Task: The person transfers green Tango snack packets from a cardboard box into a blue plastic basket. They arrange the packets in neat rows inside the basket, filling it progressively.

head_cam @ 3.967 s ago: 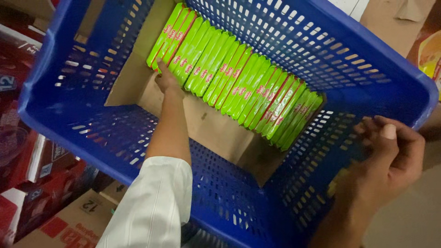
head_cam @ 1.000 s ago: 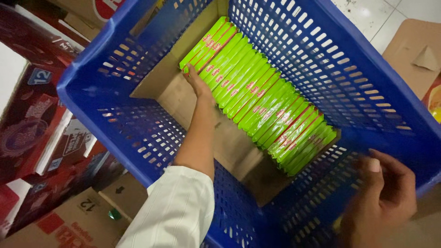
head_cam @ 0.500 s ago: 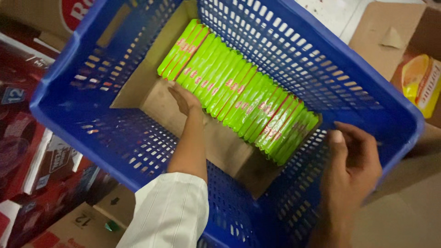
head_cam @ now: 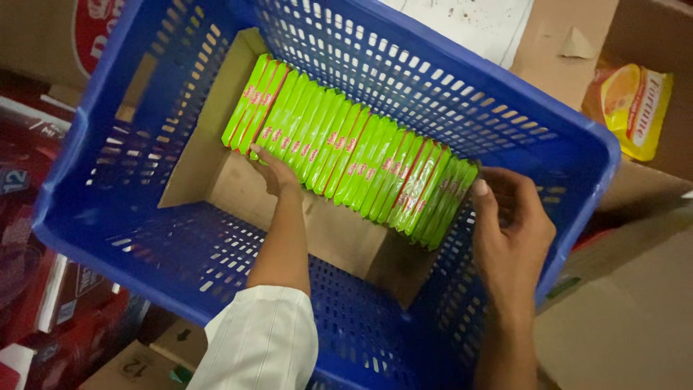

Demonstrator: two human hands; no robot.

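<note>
My left hand (head_cam: pixel 273 172) reaches down into the blue crate (head_cam: pixel 130 217) at centre frame, fingers flat and loose against the near edge of the green packs (head_cam: pixel 346 155). It presses on them and grips nothing. My right hand (head_cam: pixel 509 231) sits at the lower right end of the row, thumb against the last pack and fingers curled over the crate's right wall. I cannot tell whether those fingers pinch the wall or only rest on it.

The packs stand on edge in one tight row that runs from upper left to lower right along the far wall, on a cardboard liner (head_cam: pixel 325 231) that covers the crate floor.

To keep the row neat, I judge the two hands should work against each other: the right thumb squeezing the end pack inward while the left palm holds the line straight and pushed back to the wall. Pressure should stay low on the packs, or they may tip forward.

A yellow pouch (head_cam: pixel 635 108) lies in a box at upper right, and red cartons (head_cam: pixel 43 289) fill the lower left.
</note>
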